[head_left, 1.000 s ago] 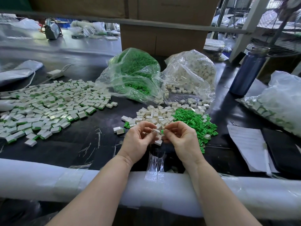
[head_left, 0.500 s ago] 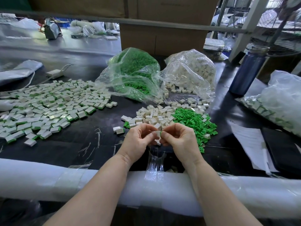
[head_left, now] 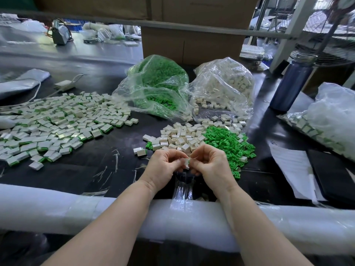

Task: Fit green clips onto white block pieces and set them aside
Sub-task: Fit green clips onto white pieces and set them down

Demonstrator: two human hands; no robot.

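Note:
My left hand [head_left: 165,167] and my right hand [head_left: 210,164] meet at the middle of the dark table, fingers curled. Between them they pinch one white block [head_left: 185,162] with a sliver of green clip [head_left: 189,161] at its right edge. Just beyond the hands lies a pile of loose white blocks [head_left: 182,135], and to its right a heap of green clips [head_left: 228,143]. A wide spread of blocks fitted with clips [head_left: 57,123] covers the left side of the table.
A clear bag of green clips [head_left: 157,85] and a clear bag of white blocks [head_left: 226,87] stand behind the piles. A blue bottle [head_left: 292,83] stands at the right, a further bag [head_left: 330,120] beyond it, and papers [head_left: 292,169] lie beside. A white padded edge [head_left: 57,206] runs along the front.
Both hands have drawn slightly toward me and closer together, and the green clip now sits against the white block's right edge.

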